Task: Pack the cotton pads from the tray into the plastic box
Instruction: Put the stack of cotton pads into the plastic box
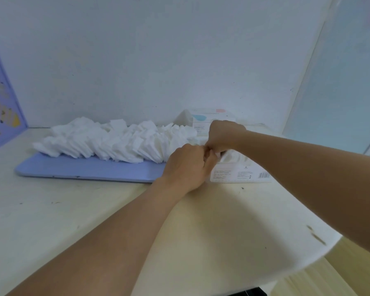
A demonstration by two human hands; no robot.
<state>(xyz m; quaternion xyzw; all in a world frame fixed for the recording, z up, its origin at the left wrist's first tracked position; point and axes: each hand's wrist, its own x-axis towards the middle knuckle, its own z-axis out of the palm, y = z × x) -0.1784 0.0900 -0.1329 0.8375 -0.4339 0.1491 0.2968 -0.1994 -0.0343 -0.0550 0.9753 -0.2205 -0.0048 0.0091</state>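
Cotton pads (107,139) lie heaped along the blue tray (83,168), at nine o'clock from the plastic box (239,167). Both hands meet at the box's near-left corner: left hand (186,165) and right hand (224,135) have fingers curled; what they pinch cannot be told.

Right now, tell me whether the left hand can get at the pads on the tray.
Probably yes: the left hand sits beside the pads, nothing between them, though its fingers look busy at the box.
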